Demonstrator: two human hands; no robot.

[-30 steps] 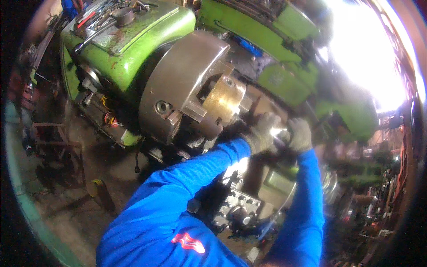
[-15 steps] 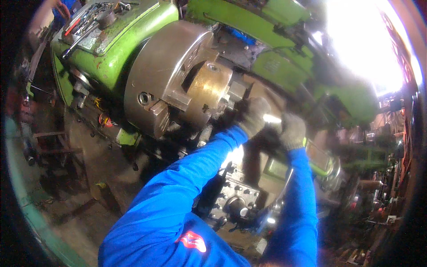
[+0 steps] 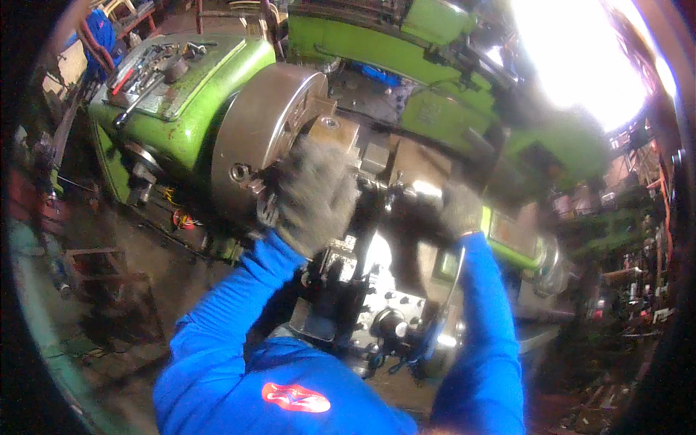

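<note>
Lengthwise, the brassy cylinder (image 3: 341, 135) points rightward; left hand (image 3: 317, 194), right hand (image 3: 461, 207): fingers' grip unclear.

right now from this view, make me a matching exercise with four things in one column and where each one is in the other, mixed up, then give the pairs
Things
1. grey-gloved left hand
2. big round grey-brown metal chuck
3. slim red tool
4. grey-gloved right hand

Places
A. on top of the rounded green machine housing
B. beside the shiny silvery metal piece
C. in front of the brass-coloured metal part, hiding some of it
D. between the green housing and the brass-coloured part

Pairs: 1-C, 2-D, 3-A, 4-B
</note>
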